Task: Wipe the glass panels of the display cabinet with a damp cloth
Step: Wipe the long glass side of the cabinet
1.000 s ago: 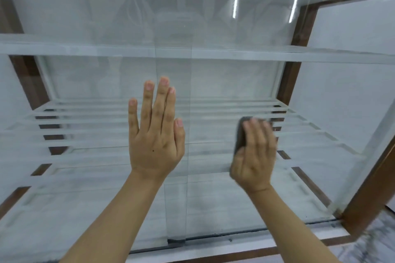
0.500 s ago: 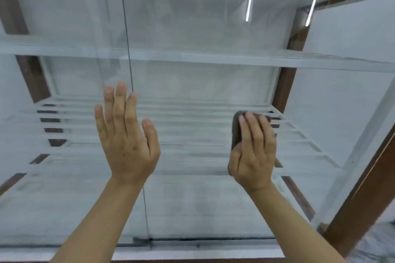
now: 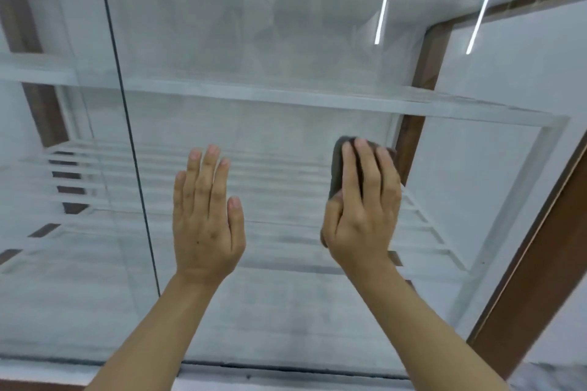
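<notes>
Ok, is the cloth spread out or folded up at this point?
Compact, not spread: the dark cloth shows only just past the right hand pressing it to the glass panel; folded or wadded, cannot tell.

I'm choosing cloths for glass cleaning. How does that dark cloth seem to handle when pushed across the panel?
Probably soft and floppy: the cloth bunches into a wad under the right hand. Likely light: that hand's pressure alone keeps it against the glass panel. It should slide, not roll.

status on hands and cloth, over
Left hand flat, open on glass panel. Right hand presses dark cloth to same panel. Nothing in the way.
</notes>
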